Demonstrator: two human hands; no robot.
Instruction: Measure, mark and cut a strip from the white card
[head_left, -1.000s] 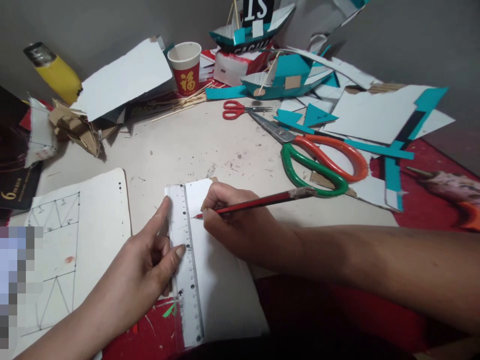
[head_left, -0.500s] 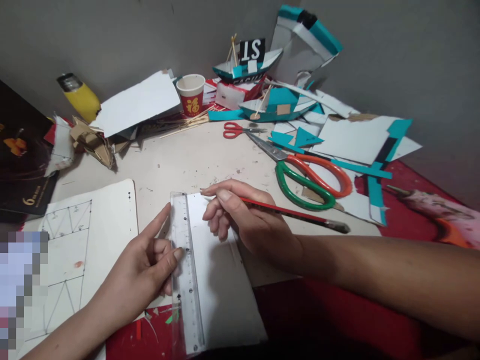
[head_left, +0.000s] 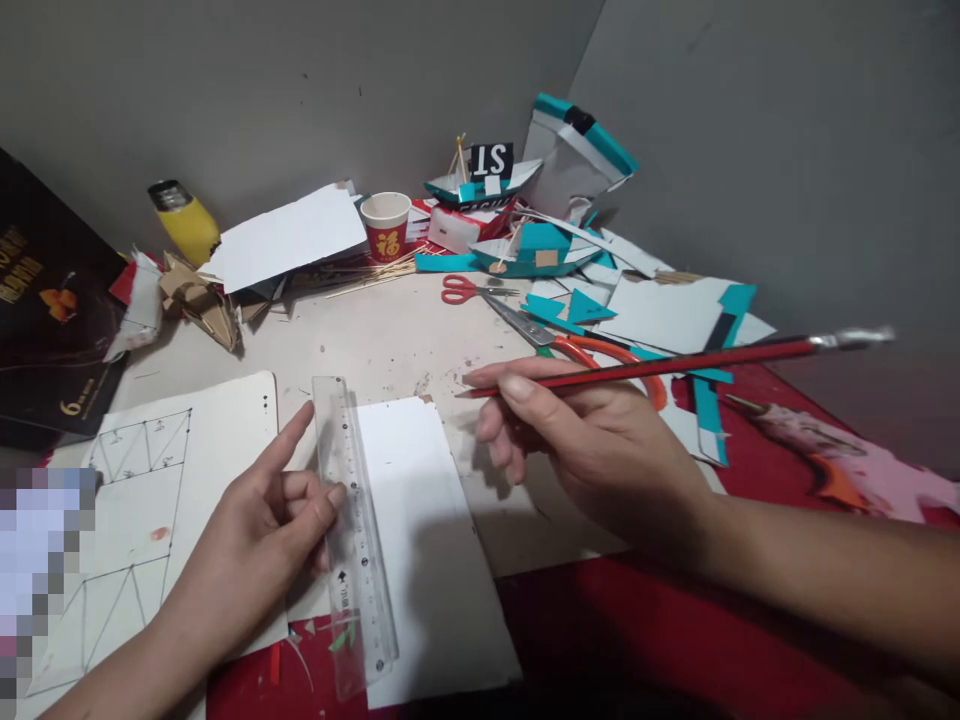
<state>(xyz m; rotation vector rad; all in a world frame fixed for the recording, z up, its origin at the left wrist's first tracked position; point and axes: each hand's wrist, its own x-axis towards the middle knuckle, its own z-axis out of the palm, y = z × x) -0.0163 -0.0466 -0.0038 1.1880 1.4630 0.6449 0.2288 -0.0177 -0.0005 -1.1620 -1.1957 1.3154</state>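
My left hand point(head_left: 274, 530) grips the edge of a clear plastic ruler point(head_left: 352, 510) between thumb and curled fingers, its index finger stretched out along the side. The ruler overlaps the left edge of a white card point(head_left: 409, 470). My right hand point(head_left: 585, 430) holds a red and black pencil point(head_left: 720, 358) in a writing grip. The pencil's tip points left, above the table to the right of the card and apart from it. To the left lies an open notebook point(head_left: 225, 440) with a drawn pattern of lines and triangles.
Large scissors point(head_left: 529, 325) and small red scissors point(head_left: 459, 290) lie beyond my right hand. Teal cardboard boats point(head_left: 536, 250), cardboard scraps point(head_left: 660, 310), a paper cup point(head_left: 387, 230) and a yellow bottle point(head_left: 187, 225) stand at the back. A glue gun point(head_left: 847, 450) lies at right.
My right hand has lifted the pencil off the card's top and moved right. The ruler, with my left hand, has shifted left, baring more of the card. The view has tilted up somewhat.
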